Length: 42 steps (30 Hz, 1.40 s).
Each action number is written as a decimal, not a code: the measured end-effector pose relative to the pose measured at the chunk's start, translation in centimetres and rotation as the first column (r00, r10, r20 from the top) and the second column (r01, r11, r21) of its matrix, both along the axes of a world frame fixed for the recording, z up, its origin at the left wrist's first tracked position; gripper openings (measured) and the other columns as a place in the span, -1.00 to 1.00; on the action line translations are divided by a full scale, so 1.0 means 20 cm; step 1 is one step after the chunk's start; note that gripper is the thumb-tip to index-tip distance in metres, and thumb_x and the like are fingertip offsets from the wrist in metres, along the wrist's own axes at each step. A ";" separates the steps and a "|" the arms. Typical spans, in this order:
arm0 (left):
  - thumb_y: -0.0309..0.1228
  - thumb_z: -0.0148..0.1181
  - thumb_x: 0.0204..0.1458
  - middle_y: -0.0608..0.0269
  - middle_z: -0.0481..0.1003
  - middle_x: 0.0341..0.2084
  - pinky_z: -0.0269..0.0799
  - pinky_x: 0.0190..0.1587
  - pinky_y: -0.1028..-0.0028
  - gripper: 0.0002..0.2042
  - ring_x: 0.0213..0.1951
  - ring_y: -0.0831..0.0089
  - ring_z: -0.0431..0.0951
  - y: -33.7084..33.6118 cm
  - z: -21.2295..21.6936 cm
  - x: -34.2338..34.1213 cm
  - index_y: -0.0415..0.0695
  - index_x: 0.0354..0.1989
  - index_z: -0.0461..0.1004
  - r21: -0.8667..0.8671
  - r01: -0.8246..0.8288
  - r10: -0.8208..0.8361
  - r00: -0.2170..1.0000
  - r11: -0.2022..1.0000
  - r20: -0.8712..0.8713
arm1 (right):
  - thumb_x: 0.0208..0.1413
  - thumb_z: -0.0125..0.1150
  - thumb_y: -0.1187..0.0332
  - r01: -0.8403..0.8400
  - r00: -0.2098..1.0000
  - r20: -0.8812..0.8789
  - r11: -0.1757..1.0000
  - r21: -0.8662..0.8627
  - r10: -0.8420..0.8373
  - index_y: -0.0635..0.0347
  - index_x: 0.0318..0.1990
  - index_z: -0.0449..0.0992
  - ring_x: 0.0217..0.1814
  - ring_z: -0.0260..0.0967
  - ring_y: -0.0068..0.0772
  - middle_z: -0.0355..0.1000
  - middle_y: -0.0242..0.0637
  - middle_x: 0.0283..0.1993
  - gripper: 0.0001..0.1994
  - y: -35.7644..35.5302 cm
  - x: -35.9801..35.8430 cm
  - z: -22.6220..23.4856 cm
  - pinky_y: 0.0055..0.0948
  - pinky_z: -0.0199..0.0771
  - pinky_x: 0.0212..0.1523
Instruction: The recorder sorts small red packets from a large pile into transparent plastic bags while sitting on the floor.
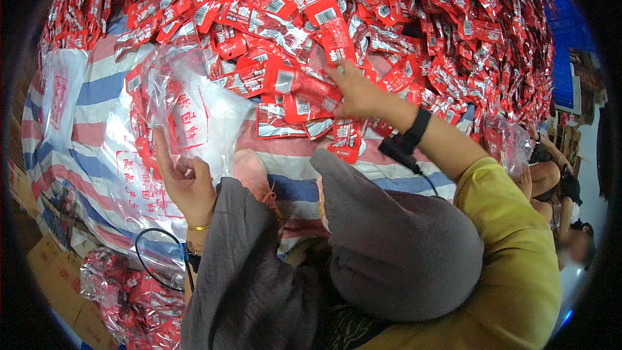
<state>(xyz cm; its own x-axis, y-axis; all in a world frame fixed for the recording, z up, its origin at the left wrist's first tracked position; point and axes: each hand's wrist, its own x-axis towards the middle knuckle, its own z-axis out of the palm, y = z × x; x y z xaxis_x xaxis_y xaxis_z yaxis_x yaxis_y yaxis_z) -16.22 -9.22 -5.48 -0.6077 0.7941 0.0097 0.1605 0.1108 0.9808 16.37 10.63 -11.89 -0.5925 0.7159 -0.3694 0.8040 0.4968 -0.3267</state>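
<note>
My left hand [186,185] is at a clear plastic bag [167,71] with red printing. Its index finger stretches up along the film while the thumb and other fingers curl in against it. Several red packets show inside the bag through the plastic. My right hand [357,94] reaches forward over a heap of small red foil packets [389,19]. Its thumb and fingers close around the ends of some red packets [299,85] pointing left; how many they grip is partly hidden.
A striped woven sheet [103,91] lies beneath everything. Another printed plastic bag [61,94] rests at the far left. Filled bags [139,298] stand at lower left, beside a cardboard box [68,285]. At the right, another person's arm [547,149] is near a clear bag [508,142].
</note>
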 end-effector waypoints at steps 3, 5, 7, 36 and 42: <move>-0.78 -0.03 0.02 0.13 0.10 0.52 0.28 -0.46 0.70 -0.20 -0.44 0.76 0.32 -0.02 0.00 0.01 -0.11 0.54 0.07 0.009 0.015 -0.015 1.000 1.000 -0.009 | -0.35 0.64 0.31 -0.010 0.999 -0.031 0.987 0.163 0.015 0.20 0.26 0.35 0.43 0.11 0.22 0.05 0.11 0.45 -0.12 -0.22 0.06 -0.08 0.06 0.24 0.40; -0.79 -0.03 0.01 0.14 0.10 0.52 0.26 -0.49 0.71 -0.19 -0.46 0.78 0.31 -0.05 -0.01 0.01 -0.10 0.54 0.07 -0.025 -0.010 0.010 1.000 1.000 0.025 | -0.27 0.56 0.44 -0.007 0.991 -0.124 0.942 0.335 0.052 0.16 0.17 0.37 0.34 0.25 0.18 0.23 0.09 0.34 -0.27 -0.31 0.08 -0.02 0.03 0.33 0.29; -0.80 -0.04 0.00 0.15 0.10 0.52 0.24 -0.52 0.72 -0.18 -0.48 0.79 0.31 -0.08 -0.01 0.01 -0.09 0.54 0.06 -0.036 -0.027 0.027 1.000 0.999 0.003 | -0.26 0.54 0.45 -0.011 0.997 -0.080 0.992 0.128 0.021 0.15 0.18 0.37 0.27 0.32 0.16 0.32 0.09 0.24 -0.28 -0.40 0.15 -0.01 0.01 0.37 0.24; -0.80 0.00 0.03 0.17 0.09 0.52 0.26 -0.42 0.72 -0.19 -0.41 0.79 0.29 -0.14 -0.08 0.01 -0.07 0.54 0.08 -0.018 -0.019 0.019 1.000 1.000 -0.010 | -0.29 0.67 0.34 0.415 0.897 -0.172 0.910 0.006 -0.408 0.31 0.54 -0.31 0.44 0.12 0.28 0.10 0.21 0.35 0.33 -0.50 0.24 -0.15 -0.08 0.26 0.40; -0.77 0.02 0.03 0.19 0.14 0.50 0.28 -0.36 0.72 -0.26 -0.39 0.77 0.31 -0.14 -0.08 -0.04 -0.11 0.48 0.21 -0.081 0.034 -0.046 0.989 0.996 -0.144 | -0.23 0.59 0.28 0.396 0.886 -0.246 0.917 -0.038 -0.393 0.37 0.36 0.19 0.28 0.24 0.22 0.26 0.17 0.19 -0.05 -0.64 0.13 -0.08 0.00 0.34 0.24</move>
